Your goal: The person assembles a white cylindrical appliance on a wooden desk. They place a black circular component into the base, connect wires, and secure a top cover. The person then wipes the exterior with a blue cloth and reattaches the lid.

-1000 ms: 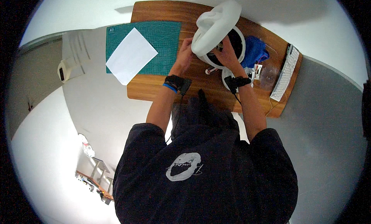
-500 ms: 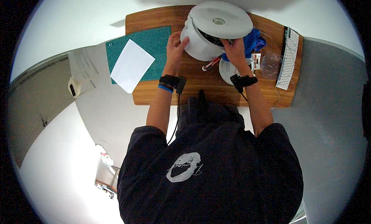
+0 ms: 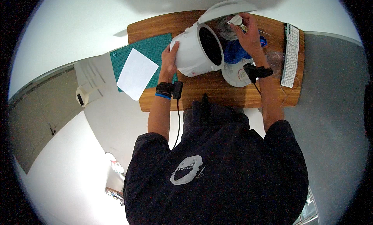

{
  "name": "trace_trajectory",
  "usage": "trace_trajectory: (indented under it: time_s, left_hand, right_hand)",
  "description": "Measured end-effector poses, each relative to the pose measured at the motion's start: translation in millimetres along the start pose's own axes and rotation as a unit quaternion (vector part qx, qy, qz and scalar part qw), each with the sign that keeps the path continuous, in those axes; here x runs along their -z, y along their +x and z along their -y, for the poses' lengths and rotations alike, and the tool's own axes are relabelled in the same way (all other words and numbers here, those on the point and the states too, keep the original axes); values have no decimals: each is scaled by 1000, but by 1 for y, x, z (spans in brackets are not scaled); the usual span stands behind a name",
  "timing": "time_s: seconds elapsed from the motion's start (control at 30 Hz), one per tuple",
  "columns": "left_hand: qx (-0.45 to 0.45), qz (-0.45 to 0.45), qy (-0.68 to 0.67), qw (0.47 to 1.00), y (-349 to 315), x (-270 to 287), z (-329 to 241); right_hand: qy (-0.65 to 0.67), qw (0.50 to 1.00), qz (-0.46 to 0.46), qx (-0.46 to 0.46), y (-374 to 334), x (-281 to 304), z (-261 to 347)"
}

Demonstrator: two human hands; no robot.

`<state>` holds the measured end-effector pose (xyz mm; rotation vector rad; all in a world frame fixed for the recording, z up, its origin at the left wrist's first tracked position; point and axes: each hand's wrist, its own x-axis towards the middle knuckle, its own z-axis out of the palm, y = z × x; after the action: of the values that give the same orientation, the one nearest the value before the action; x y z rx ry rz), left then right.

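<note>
A white rice cooker with a dark inside leans over on the table, its mouth turned to the right. Its white lid stands swung open at the far side. My left hand grips the cooker's left side, thumb on the wall. Beyond the mouth, my right hand pinches a small white blocky piece, its kind unclear. Below that hand lie a blue cloth-like bundle and a round white disc. A clear round item shows beside the lid.
A white sheet of paper lies on a green cutting mat at the left. Along the wooden table's right edge sits a white keyboard, with clear plastic nearby. Dark straps with cables circle both my wrists.
The cooker has tipped to the right and its lid has swung wide open. My right hand has moved up and away from the rim, with a small white piece now in its fingers.
</note>
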<state>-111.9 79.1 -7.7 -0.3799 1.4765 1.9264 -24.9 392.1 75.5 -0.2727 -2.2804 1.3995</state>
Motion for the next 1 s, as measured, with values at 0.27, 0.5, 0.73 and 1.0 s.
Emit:
trace_trajectory:
  time_s: [0.27,0.5,0.73,1.0]
  left_hand:
    - [32,35,-99,994,5,-7,-6]
    - [14,38,-73,996,4,-7,-7]
    - [51,18,-21,998,-1,-8,-12]
    - [61,13,36,997,-14,-25,-29]
  right_hand:
    - [-229,937,255,61,0,16,-10]
    - [-245,910,335,-9,-32,5,-49]
    - [-231,910,344,-15,-39,-35,-63]
    - [-30,945,323,-25,-40,-81,-104]
